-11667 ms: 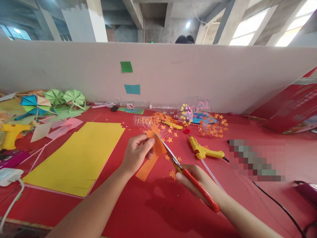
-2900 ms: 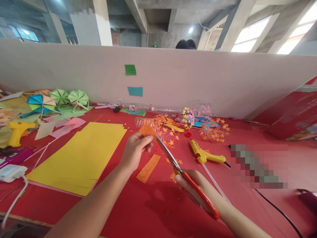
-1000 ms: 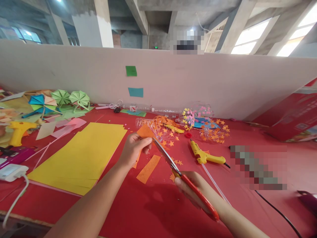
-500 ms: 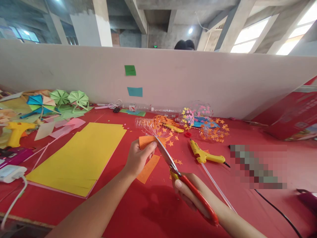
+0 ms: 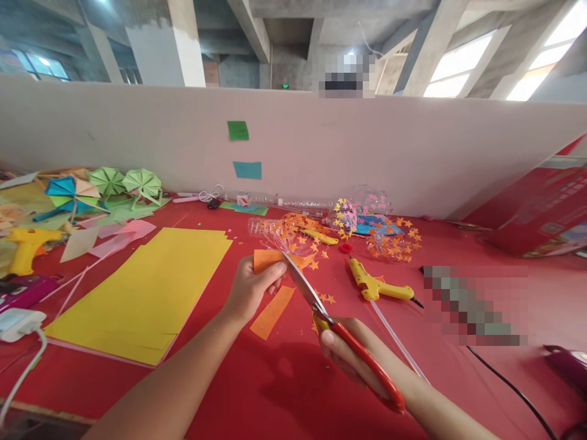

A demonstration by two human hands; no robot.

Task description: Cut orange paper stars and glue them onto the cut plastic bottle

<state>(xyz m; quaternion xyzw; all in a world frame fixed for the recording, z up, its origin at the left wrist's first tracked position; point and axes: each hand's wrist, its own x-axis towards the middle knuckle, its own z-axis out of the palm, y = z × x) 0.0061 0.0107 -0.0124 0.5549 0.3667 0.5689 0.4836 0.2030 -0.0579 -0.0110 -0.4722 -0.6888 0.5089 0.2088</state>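
My left hand (image 5: 251, 287) pinches a small piece of orange paper (image 5: 263, 259) between thumb and fingers. In my right hand (image 5: 342, 348) are scissors (image 5: 306, 289) with red handles, their blades reaching up to the paper's right side near my left thumb. The blades look nearly closed. An orange paper strip (image 5: 273, 313) lies on the red table below my left hand. Several loose orange stars (image 5: 326, 297) rest beside the blades. Just beyond my hands, a clear plastic bottle piece (image 5: 266, 227) has cut strands with orange stars.
Yellow paper sheets (image 5: 142, 293) lie to the left. A yellow glue gun (image 5: 373, 283) with a clear stick sits at right, and a yellow cutter (image 5: 321, 236) lies behind. Folded paper umbrellas (image 5: 142, 183) stand far left. A pale partition (image 5: 183, 134) borders the back.
The view has shifted slightly, so things sit a little further left. Both hands keep nearly the same pose on the orange paper and the scissors.
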